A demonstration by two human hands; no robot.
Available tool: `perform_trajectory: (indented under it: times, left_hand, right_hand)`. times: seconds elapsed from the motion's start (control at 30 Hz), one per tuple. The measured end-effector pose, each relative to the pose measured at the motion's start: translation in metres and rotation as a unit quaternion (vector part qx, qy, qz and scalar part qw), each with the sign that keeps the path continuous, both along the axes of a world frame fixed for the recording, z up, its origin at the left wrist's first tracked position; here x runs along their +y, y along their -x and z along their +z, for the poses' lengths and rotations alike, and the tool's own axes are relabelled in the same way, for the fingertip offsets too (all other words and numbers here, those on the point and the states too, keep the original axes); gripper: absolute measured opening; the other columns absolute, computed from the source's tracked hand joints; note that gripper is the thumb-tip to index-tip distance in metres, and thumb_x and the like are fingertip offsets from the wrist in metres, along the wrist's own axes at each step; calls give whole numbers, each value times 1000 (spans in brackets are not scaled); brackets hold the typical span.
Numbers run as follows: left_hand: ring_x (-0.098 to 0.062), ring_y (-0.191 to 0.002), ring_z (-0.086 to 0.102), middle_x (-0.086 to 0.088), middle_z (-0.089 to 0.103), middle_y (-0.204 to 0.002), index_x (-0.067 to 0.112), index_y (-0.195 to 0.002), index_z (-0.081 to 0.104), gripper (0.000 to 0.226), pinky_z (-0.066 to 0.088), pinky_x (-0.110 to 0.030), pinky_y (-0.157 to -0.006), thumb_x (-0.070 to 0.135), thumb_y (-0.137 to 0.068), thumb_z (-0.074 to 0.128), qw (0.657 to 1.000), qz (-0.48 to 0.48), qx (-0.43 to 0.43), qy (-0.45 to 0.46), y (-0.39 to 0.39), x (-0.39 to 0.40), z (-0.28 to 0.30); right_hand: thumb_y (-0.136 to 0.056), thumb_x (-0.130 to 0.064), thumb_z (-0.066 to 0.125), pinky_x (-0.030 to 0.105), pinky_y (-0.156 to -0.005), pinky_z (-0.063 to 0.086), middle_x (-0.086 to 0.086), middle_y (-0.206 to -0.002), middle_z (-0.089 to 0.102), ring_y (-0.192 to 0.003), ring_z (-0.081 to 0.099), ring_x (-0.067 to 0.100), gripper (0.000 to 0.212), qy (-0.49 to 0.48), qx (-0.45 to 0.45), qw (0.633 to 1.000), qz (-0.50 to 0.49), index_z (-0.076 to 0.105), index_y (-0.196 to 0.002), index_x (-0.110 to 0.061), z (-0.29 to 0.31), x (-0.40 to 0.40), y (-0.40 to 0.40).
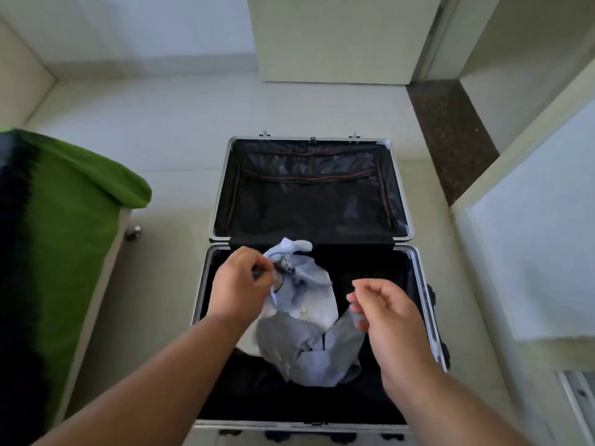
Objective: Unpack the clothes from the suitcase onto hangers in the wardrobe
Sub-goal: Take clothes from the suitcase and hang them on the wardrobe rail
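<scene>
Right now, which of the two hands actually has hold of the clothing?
The left hand: it pinches the light blue garment at its upper edge in the open suitcase. The right hand hovers beside, loosely curled, holding nothing.

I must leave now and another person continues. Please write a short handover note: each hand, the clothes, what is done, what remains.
Left hand: pinches the crumpled light-blue garment, grip near its top.
Right hand: fingers loosely curled, holds nothing, beside the garment.
The garment lies in the near half of the open suitcase on the floor.
Done: suitcase opened.
Left: lift the garment out, put it on a hanger; no hanger is in view.
</scene>
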State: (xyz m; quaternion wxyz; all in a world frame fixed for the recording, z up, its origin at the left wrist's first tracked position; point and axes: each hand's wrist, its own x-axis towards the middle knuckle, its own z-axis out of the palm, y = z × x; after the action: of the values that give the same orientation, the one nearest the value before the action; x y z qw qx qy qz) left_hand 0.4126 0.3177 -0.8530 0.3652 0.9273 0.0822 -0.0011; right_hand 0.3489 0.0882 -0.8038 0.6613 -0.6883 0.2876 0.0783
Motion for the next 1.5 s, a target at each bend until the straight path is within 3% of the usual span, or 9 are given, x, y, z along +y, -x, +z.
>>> perform_trajectory:
  times: [0.27,0.37,0.53,0.73,0.97,1.1,1.27,1.37,1.5]
  left_hand:
    - [-2,-63,62,4,75,-76,25,-79,72,30,52,-20,-64,-4,-86,71,987,-88,15,135,20,-17,412]
    - [-33,-75,71,-15,79,-88,19,-84,78,21,63,-48,-77,-1,-88,73,972,-106,34,206,48,-30,544]
    - [-24,-85,71,-13,78,-92,14,-88,75,28,61,-37,-83,-12,-86,67,936,-143,-13,322,83,-31,710]
    - [-31,-93,69,-22,76,-107,13,-114,69,32,57,-47,-84,7,-85,82,911,-295,84,276,107,-13,797]
    - [-13,-81,63,7,68,-86,29,-95,63,35,50,-30,-76,63,-91,68,857,-411,67,-302,117,-18,850]
    - [-13,-110,63,12,69,-97,35,-104,60,39,27,-40,-115,71,-99,47,757,-380,-80,-526,94,3,862]
    - [-18,-118,73,14,77,-99,32,-76,67,22,15,-82,-119,38,-76,88,691,-389,-376,-479,55,7,881]
    - [-29,-151,50,7,76,-130,28,-73,64,22,14,-84,-118,31,-83,83,650,-415,-431,-469,46,-15,897]
    - [-32,-163,18,14,70,-141,33,-76,58,21,4,-81,-121,37,-95,68,630,-435,-441,-468,39,-48,914]
  right_hand:
    - [-98,-4,58,39,-98,59,-7,-109,77,-105,72,9,36,34,-108,979,169,73,-114,-33,345,16,-22]
    - [-100,0,57,31,-100,58,1,-119,77,-114,72,13,37,-29,-149,962,227,71,-123,-24,479,17,-16]
    - [-104,-39,64,36,-83,59,11,-97,78,-89,72,10,27,5,-196,894,402,80,-105,-16,640,-9,6]
    - [-78,-34,91,27,-59,45,-3,-61,60,-61,53,9,31,112,-340,852,382,67,-68,-16,747,-56,18]
    - [-83,-38,77,27,-58,40,4,-65,61,-60,52,7,32,330,-317,746,483,57,-69,-18,836,-109,44]
    - [-87,-52,79,31,-58,40,-3,-76,60,-62,50,9,35,473,-210,690,506,57,-78,-26,846,-124,76]
    - [-88,-79,60,11,-72,40,-48,-92,58,-87,54,-19,60,509,-125,722,452,48,-142,-55,848,-117,117]
    - [-86,-85,55,20,-86,44,-30,-127,62,-106,57,-4,78,494,-85,746,438,16,-153,-74,845,-107,132]
    - [-92,-76,59,33,-89,53,-16,-126,71,-102,64,10,66,516,-66,736,432,35,-151,-60,835,-93,143]
